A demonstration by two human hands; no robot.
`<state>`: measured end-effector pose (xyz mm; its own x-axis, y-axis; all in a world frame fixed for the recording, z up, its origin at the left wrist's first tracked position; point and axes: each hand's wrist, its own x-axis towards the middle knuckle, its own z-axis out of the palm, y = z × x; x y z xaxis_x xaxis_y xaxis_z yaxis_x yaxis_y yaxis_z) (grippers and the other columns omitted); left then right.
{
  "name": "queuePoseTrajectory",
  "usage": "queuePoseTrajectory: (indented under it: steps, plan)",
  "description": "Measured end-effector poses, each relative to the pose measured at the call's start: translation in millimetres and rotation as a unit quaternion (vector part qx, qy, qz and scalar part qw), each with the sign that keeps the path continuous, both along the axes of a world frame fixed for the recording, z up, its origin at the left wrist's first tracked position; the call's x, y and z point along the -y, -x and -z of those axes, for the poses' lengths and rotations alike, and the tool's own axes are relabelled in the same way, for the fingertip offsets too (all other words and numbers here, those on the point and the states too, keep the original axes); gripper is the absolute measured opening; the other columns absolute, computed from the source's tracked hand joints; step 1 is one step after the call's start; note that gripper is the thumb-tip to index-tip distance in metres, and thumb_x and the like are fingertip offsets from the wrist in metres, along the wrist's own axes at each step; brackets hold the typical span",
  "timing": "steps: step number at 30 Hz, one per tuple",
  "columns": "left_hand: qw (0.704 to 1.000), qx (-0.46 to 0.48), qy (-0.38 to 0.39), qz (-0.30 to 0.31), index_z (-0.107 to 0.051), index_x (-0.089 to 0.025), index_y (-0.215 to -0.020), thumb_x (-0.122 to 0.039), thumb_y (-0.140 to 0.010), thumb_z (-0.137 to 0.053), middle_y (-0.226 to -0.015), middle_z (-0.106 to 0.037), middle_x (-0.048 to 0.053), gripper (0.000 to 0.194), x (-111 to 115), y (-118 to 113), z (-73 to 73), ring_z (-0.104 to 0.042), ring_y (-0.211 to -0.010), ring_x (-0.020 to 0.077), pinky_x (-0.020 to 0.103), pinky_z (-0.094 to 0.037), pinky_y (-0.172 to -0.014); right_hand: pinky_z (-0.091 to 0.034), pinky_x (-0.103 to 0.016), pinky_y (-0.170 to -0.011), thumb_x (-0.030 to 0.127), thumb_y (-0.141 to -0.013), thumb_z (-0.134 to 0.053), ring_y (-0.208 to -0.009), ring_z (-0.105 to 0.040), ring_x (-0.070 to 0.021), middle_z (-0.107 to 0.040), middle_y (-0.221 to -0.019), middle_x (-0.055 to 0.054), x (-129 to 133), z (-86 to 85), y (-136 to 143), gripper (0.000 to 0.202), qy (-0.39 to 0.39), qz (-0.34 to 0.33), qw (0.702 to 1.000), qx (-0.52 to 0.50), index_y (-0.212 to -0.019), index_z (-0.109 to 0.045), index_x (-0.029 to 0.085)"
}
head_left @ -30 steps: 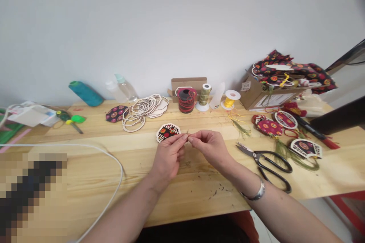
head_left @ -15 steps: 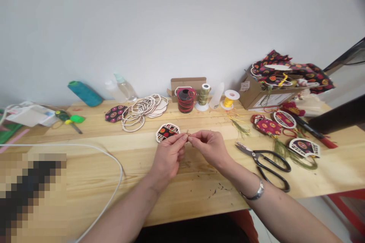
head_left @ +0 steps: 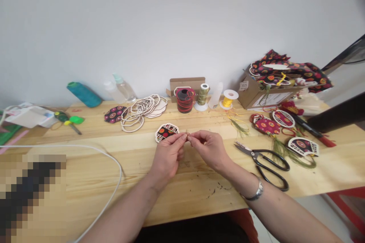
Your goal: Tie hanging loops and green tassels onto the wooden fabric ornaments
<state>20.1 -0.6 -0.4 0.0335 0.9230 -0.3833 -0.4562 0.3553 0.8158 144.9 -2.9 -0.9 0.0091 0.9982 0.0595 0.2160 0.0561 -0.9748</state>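
Fingertip to fingertip, my left hand [head_left: 169, 153] and my right hand [head_left: 209, 149] meet above the middle of the table. Both are closed in a pinch on something thin and small, too tiny to name; a short pale end pokes up between the fingertips. Just behind my left hand lies a wooden-framed ornament [head_left: 167, 132] with dark flowered fabric, partly covered by the fingers. Black-handled scissors [head_left: 264, 161] rest to the right of my right hand, blades pointing left.
Behind stand a red cord spool [head_left: 184, 100], a green thread spool [head_left: 203, 97] and a yellow thread spool [head_left: 228, 100]. Wooden frames [head_left: 144, 110] are piled left of them. Tasselled ornaments [head_left: 266, 124] and a fabric-filled box [head_left: 253, 95] sit right. A white cable [head_left: 117, 163] curves at left.
The view has shifted very slightly. Both hands keep the same pinch in nearly the same spot, and the things on the table stay where they were.
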Motion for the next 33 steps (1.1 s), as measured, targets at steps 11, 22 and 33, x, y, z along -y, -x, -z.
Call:
queuePoseTrajectory:
  steps: [11, 22, 33]
  plan:
    - [0.999, -0.029, -0.030, 0.022, -0.070, -0.011, -0.073, -0.027, -0.061, -0.077, -0.058, -0.058, -0.001, 0.022, 0.1, 1.7, 6.5, -0.030, -0.038, -0.0005, 0.017, -0.015, -0.038, -0.043, -0.025, -0.056, 0.029, -0.073, -0.064, -0.058, -0.055, -0.0130, -0.066, -0.065, -0.003, -5.1, -0.6, -7.9, 0.013, -0.002, 0.004, 1.000, 0.026, -0.069, -0.066, 0.017]
    - [0.998, -0.029, -0.024, 0.051, -0.070, -0.011, -0.071, -0.029, -0.058, -0.078, -0.056, -0.059, 0.001, 0.024, 2.2, 0.9, 3.3, -0.031, -0.037, 0.0002, 0.018, -0.018, -0.038, -0.047, -0.032, -0.078, 0.033, -0.062, -0.074, -0.075, -0.062, -0.0145, -0.072, -0.078, -0.003, -14.1, 3.7, -16.6, 0.026, 0.140, -0.105, 0.964, -0.199, -0.083, -0.073, 0.018]
    - [0.995, -0.047, -0.039, 0.081, -0.071, -0.011, -0.067, -0.028, -0.061, -0.076, -0.057, -0.060, 0.002, 0.019, 3.6, 1.9, 3.6, -0.031, -0.037, 0.0005, 0.019, -0.020, -0.038, -0.045, -0.027, -0.069, 0.027, -0.061, -0.076, -0.062, -0.059, -0.0101, -0.068, -0.063, 0.001, -13.2, 0.9, -18.0, 0.020, 0.155, -0.122, 0.948, -0.250, -0.079, -0.074, 0.019]
